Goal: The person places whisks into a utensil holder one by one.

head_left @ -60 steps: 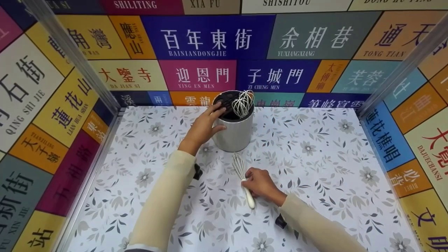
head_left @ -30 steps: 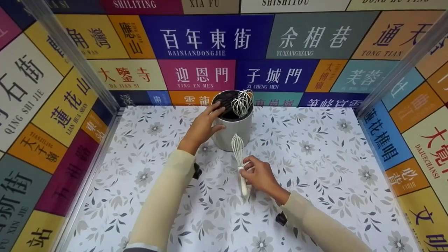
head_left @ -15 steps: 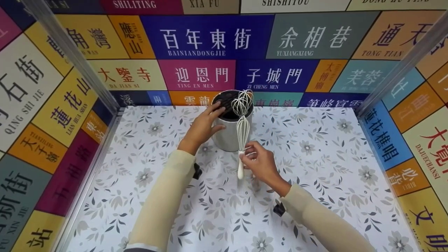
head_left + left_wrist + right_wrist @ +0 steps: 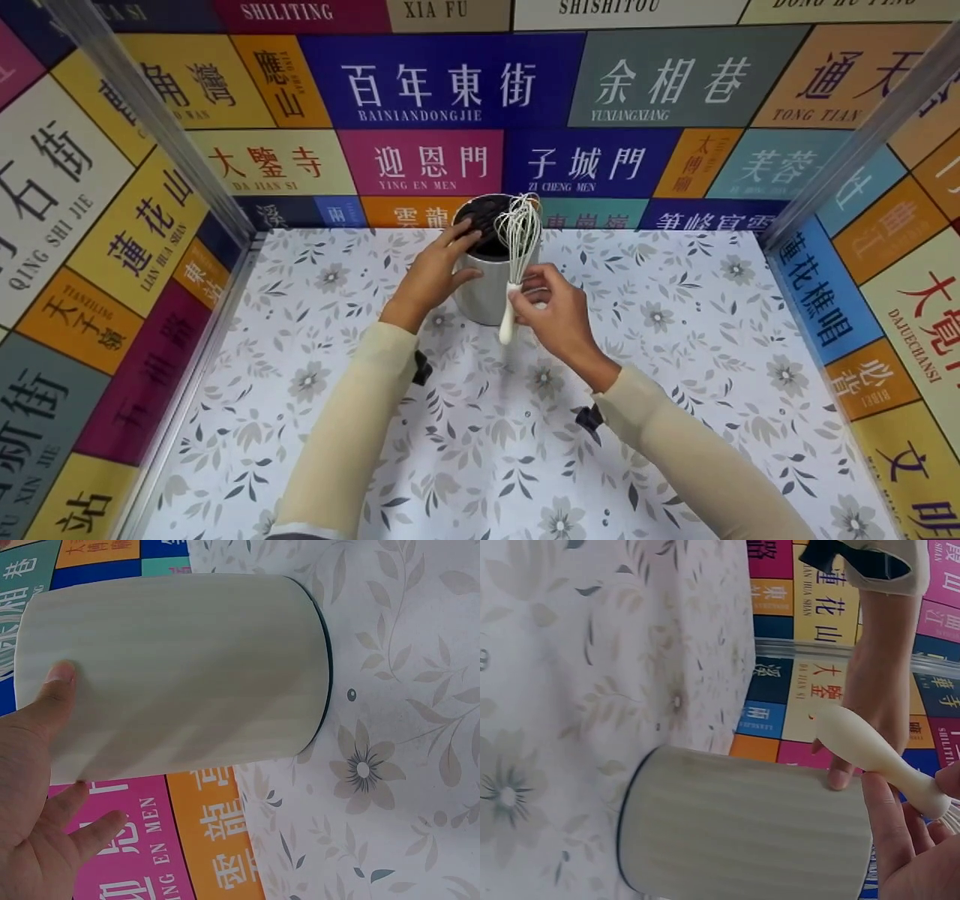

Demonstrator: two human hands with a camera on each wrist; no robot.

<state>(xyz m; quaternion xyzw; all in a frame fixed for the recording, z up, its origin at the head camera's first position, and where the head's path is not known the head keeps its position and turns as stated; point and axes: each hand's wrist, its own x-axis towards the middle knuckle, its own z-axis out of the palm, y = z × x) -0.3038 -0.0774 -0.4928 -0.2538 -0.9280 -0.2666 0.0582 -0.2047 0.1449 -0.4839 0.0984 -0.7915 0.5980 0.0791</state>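
My left hand (image 4: 435, 274) rests against the left side of a light-grey utensil holder (image 4: 491, 292), its thumb (image 4: 60, 673) touching the wall and its other fingers spread, fairly straight, near the rim. A whisk (image 4: 531, 201) stands in the holder with its wire head up; its handle is hidden inside. Between thumb and fingers, my right hand (image 4: 559, 307) pinches a second whisk by the neck of its cream handle (image 4: 859, 742). This whisk is off the table, handle end down, in front of the holder. In the head view its wires overlap those of the standing whisk.
Black contents (image 4: 484, 214) fill the left part of the holder; their kind is unclear. A floral-patterned table (image 4: 675, 450) lies below. Colourful lettered panels (image 4: 442, 82) enclose the back and sides, with clear strips (image 4: 187, 157) at the corners.
My right hand has lifted the whisk from the table and carried it forward and up to the holder's front. The left hand has stayed in place.
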